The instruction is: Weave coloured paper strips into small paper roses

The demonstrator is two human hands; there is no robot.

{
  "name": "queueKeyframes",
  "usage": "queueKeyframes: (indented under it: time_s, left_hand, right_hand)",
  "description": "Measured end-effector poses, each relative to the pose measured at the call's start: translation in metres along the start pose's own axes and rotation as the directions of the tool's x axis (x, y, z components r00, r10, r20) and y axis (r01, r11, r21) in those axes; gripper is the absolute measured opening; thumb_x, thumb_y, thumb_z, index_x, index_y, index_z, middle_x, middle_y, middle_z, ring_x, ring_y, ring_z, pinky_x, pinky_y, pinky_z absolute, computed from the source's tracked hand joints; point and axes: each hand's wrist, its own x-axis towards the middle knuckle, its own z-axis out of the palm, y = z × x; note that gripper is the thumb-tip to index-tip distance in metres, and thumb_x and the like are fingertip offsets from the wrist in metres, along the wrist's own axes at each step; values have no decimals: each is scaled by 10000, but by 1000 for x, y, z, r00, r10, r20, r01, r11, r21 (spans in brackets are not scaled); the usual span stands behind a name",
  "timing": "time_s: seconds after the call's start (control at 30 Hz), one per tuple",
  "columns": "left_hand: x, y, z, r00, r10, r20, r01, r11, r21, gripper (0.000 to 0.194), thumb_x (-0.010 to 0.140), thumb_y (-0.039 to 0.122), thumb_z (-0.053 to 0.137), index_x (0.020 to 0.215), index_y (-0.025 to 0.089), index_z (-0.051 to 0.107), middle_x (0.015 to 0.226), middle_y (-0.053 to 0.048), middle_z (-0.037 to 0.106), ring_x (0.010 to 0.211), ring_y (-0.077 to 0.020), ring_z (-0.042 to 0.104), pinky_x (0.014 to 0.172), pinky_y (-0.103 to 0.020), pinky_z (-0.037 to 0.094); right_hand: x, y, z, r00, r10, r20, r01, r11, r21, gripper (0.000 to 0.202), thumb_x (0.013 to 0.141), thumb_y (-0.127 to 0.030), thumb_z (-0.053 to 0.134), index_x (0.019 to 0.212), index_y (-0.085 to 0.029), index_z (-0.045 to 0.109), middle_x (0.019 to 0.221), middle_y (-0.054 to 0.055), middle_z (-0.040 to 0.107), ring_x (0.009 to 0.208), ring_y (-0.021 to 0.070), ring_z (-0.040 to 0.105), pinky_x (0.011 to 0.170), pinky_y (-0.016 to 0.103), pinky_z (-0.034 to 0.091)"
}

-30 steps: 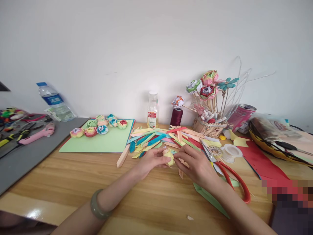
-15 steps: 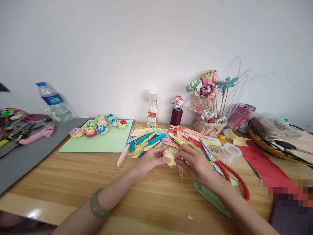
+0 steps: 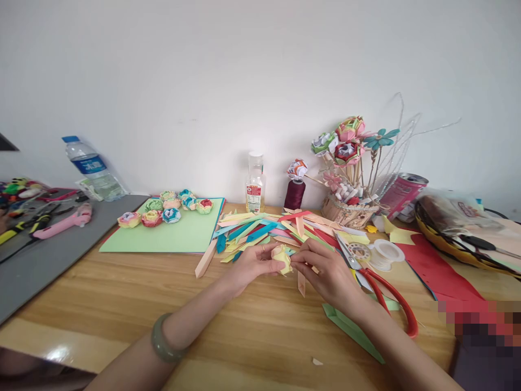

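Observation:
A small paper flower point(image 3: 281, 259), pale yellow with peach and a bit of blue-green, is held above the wooden table. My left hand point(image 3: 255, 267) grips it from the left, thumb in front and fingers behind. On its right side, my right hand point(image 3: 321, 266) is pinched at the flower's edge; the fingertips hide exactly what part they hold. Just behind both hands lies a heap of folded paper strips point(image 3: 252, 231) in many colours. A folded green strip point(image 3: 352, 331) rests under my right forearm. Scissors with red handles point(image 3: 372, 279) lie right of my right hand.
Several finished paper flowers point(image 3: 151, 218) sit on green paper point(image 3: 163, 241) at left. Behind the strips stand a clear glue bottle point(image 3: 254, 187) and a dark thread spool point(image 3: 294, 194). A flower basket point(image 3: 345, 212) and white spools point(image 3: 386, 254) are at right. A grey mat point(image 3: 61, 244) covers the left.
The view has shifted very slightly. Both hands keep their hold on the flower in nearly the same place, and the right fingers have moved only a little.

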Motion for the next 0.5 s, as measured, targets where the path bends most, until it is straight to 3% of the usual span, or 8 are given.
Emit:
queueKeyframes:
  time_s: [0.27, 0.5]
  left_hand:
    - [1, -1, 2, 1000, 11, -21, -11, 1000, 17, 545, 528, 200, 768, 1053, 161, 630, 885, -36, 645, 860, -171, 554, 810, -306, 403]
    - [3, -3, 0, 999, 44, -14, -44, 999, -10, 500, 534, 205, 769, 1014, 160, 639, 883, -35, 646, 846, -171, 561, 791, -303, 423]
  right_hand:
    - [3, -4, -1, 984, 170, 47, -174, 977, 124, 137, 800, -152, 558, 673, -174, 605, 693, 15, 556, 625, 129, 540, 566, 231, 413]
    - [3, -5, 0, 986, 167, 24, -168, 973, 155, 148, 812, -158, 542, 682, -172, 611, 691, 20, 552, 622, 134, 528, 555, 242, 418]
